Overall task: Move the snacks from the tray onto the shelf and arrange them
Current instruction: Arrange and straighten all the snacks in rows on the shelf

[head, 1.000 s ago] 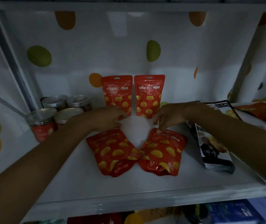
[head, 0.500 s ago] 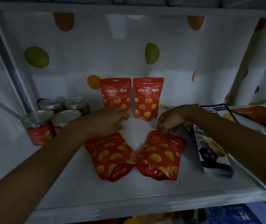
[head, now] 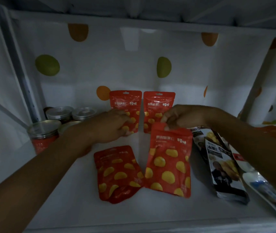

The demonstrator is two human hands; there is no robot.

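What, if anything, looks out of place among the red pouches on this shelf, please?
The front-left pouch lies flat and skewed with a crumpled bottom, while the two back pouches stand upright. The right hand pinches the front-right pouch by its top.

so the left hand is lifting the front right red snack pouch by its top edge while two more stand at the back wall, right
Not quite: the head view shows the right hand pinching the top edge of the front right red snack pouch. The left hand rests on the back left standing red pouch; its neighbour stands alongside.
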